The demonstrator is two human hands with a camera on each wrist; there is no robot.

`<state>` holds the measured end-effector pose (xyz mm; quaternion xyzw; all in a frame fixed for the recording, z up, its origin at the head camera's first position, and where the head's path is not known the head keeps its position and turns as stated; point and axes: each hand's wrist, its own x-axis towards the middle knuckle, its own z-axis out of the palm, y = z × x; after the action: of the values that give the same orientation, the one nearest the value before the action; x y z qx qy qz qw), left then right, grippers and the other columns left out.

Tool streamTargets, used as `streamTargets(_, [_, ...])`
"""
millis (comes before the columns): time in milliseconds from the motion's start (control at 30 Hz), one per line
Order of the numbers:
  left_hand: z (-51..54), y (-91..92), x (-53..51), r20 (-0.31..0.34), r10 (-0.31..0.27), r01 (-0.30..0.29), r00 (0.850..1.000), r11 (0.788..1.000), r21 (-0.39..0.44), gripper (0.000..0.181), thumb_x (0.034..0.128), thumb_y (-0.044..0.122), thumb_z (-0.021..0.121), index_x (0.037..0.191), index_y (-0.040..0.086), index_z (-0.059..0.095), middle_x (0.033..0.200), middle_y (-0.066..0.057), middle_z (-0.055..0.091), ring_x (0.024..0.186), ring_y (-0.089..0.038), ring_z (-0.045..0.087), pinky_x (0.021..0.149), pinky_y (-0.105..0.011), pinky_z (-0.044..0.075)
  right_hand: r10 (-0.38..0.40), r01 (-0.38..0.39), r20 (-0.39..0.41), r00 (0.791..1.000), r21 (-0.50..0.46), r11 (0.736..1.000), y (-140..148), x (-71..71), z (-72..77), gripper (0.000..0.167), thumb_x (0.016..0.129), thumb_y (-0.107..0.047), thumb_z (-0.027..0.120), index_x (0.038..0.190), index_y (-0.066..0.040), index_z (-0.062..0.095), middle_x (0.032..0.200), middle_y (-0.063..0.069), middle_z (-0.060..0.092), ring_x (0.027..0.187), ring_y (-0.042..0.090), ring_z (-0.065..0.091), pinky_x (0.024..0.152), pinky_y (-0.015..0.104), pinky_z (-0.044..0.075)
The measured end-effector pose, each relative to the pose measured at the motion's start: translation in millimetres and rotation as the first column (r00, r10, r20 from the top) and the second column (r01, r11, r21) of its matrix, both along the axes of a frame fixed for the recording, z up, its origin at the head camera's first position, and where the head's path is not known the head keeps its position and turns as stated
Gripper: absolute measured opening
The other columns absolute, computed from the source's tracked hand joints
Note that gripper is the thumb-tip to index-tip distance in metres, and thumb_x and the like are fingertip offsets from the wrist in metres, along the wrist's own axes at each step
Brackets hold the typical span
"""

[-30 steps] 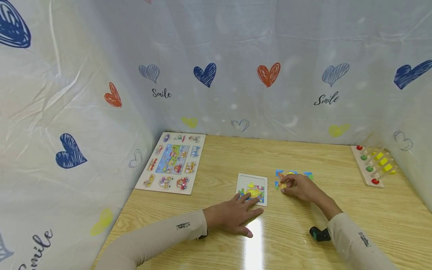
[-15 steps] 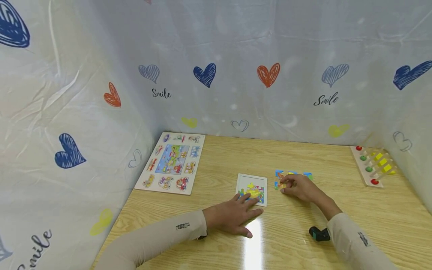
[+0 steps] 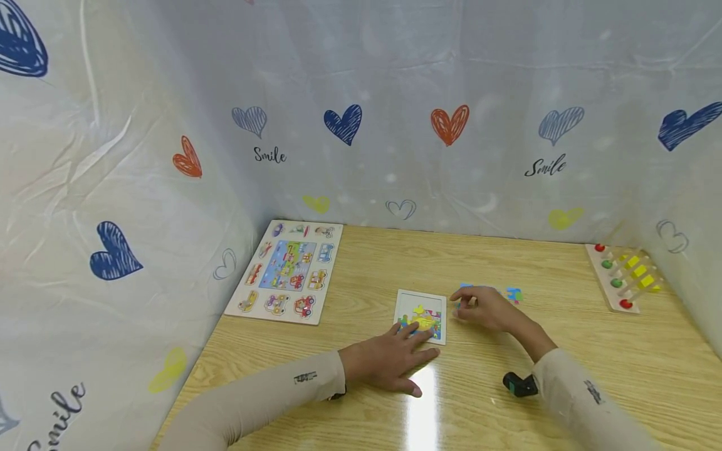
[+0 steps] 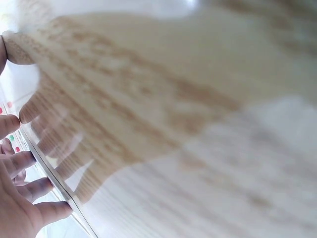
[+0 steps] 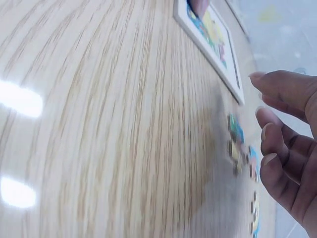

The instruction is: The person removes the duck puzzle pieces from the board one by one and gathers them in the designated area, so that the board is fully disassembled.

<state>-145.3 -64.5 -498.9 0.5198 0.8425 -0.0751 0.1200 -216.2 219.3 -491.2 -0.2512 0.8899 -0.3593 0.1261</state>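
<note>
A small white-framed jigsaw tray [image 3: 403,305], partly filled with yellow and coloured pieces, lies mid-table. My left hand [image 3: 389,360] rests with spread fingers over its lower edge; in the left wrist view its fingertips [image 4: 59,208] touch the frame. Just right of the tray, my right hand [image 3: 486,308] hovers with loosely bent fingers. In the right wrist view, thumb and fingers [image 5: 273,144] are apart, with nothing visible between them. Beneath that hand lie several loose jigsaw pieces [image 5: 236,130], one blue-green piece [image 3: 514,295] showing beyond it; others are partly hidden.
A larger vehicle puzzle board [image 3: 327,294] lies at the back left. A wooden peg board [image 3: 615,285] with red and green beads and yellow parts stands at the right. A black device [image 3: 520,384] is by the right wrist. Heart-printed sheeting [image 3: 395,175] encloses the table [image 3: 361,269].
My right hand has come off the loose pieces and shifted a little left, toward the tray, its fingers no longer at the orange-and-blue piece. The left hand has stayed in place.
</note>
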Motion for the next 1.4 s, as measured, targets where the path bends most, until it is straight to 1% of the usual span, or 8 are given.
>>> streamTargets(233, [1.1, 0.3, 0.8, -0.021, -0.007, 0.007, 1.0, 1.0, 0.005, 0.081, 0.0966, 0.074, 0.029, 0.161, 0.027, 0.022, 0.168, -0.008, 0.017, 0.152, -0.038, 0.024, 0.115, -0.056, 0.035, 0.07, -0.07, -0.018, 0.997, -0.007, 0.998, -27, -5.3, -1.8, 0.028, 0.09, -0.015, 0.076, 0.115, -0.003, 0.07, 0.088, 0.0, 0.064, 0.062, 0.007, 0.049, 0.06, 0.024, 0.044])
streamTargets(500, [-0.7, -0.3, 1.1, -0.019, -0.009, 0.009, 1.0, 1.0, 0.02, 0.081, 0.0964, 0.074, 0.03, 0.161, 0.026, 0.023, 0.168, -0.009, 0.016, 0.152, -0.039, 0.024, 0.114, -0.056, 0.036, 0.105, -0.104, -0.015, 0.994, 0.062, 0.993, -47, -8.0, -5.1, 0.027, 0.091, -0.015, 0.074, 0.116, -0.005, 0.07, 0.09, 0.0, 0.065, 0.075, 0.009, 0.054, 0.069, 0.028, 0.046])
streamTargets(633, [-0.5, -1.2, 1.3, -0.019, -0.01, 0.011, 1.0, 1.0, 0.024, 0.081, 0.0966, 0.074, 0.03, 0.161, 0.025, 0.023, 0.168, -0.01, 0.016, 0.152, -0.039, 0.023, 0.114, -0.056, 0.036, 0.105, -0.104, -0.001, 0.994, 0.104, 0.989, -51, -8.4, -4.2, 0.03, 0.092, -0.016, 0.072, 0.121, -0.008, 0.069, 0.096, 0.0, 0.066, 0.084, 0.011, 0.057, 0.074, 0.031, 0.048])
streamTargets(833, [-1.5, -1.1, 0.3, -0.029, -0.013, 0.014, 0.999, 1.0, 0.011, 0.081, 0.0961, 0.075, 0.028, 0.161, 0.026, 0.022, 0.168, -0.009, 0.015, 0.152, -0.039, 0.023, 0.114, -0.056, 0.036, 0.118, -0.122, 0.032, 0.992, 0.137, 0.983, -55, -9.4, 1.0, 0.034, 0.093, -0.017, 0.07, 0.126, -0.007, 0.069, 0.103, 0.005, 0.066, 0.093, 0.019, 0.06, 0.078, 0.037, 0.051])
streamTargets(967, [-1.4, -0.6, -0.3, -0.044, -0.021, 0.021, 0.999, 1.0, 0.007, 0.081, 0.096, 0.075, 0.027, 0.161, 0.026, 0.023, 0.168, -0.009, 0.016, 0.152, -0.038, 0.024, 0.113, -0.055, 0.038, 0.103, -0.11, 0.056, 0.993, 0.15, 0.982, -57, -9.8, 2.5, 0.033, 0.093, -0.016, 0.071, 0.125, -0.009, 0.071, 0.105, 0.006, 0.065, 0.096, 0.02, 0.06, 0.08, 0.038, 0.051])
streamTargets(1100, [-1.2, 0.3, -0.8, -0.048, -0.021, 0.021, 0.999, 1.0, 0.0, 0.082, 0.0956, 0.076, 0.026, 0.161, 0.027, 0.022, 0.168, -0.009, 0.015, 0.152, -0.037, 0.024, 0.113, -0.055, 0.038, 0.112, -0.117, 0.046, 0.993, 0.144, 0.983, -57, -10.6, 0.7, 0.031, 0.093, -0.015, 0.071, 0.123, -0.008, 0.072, 0.106, 0.006, 0.064, 0.096, 0.019, 0.058, 0.08, 0.037, 0.05])
streamTargets(1300, [0.1, -0.3, -0.8, -0.035, -0.018, 0.018, 0.999, 1.0, -0.012, 0.082, 0.0958, 0.075, 0.024, 0.161, 0.027, 0.02, 0.169, -0.008, 0.012, 0.153, -0.037, 0.021, 0.114, -0.055, 0.036, 0.121, -0.126, 0.04, 0.992, 0.132, 0.983, -58, -12.4, -0.9, 0.031, 0.09, -0.011, 0.072, 0.12, -0.007, 0.07, 0.11, 0.008, 0.063, 0.099, 0.022, 0.058, 0.086, 0.044, 0.05])
streamTargets(1400, [0.4, -1.0, -0.6, -0.039, -0.024, 0.023, 0.999, 1.0, -0.009, 0.082, 0.0962, 0.075, 0.024, 0.161, 0.026, 0.02, 0.169, -0.009, 0.013, 0.153, -0.038, 0.021, 0.114, -0.055, 0.037, 0.116, -0.121, 0.048, 0.992, 0.139, 0.983, -60, -12.5, -0.7, 0.031, 0.088, -0.01, 0.073, 0.119, -0.008, 0.069, 0.111, 0.009, 0.062, 0.1, 0.023, 0.058, 0.087, 0.044, 0.05])
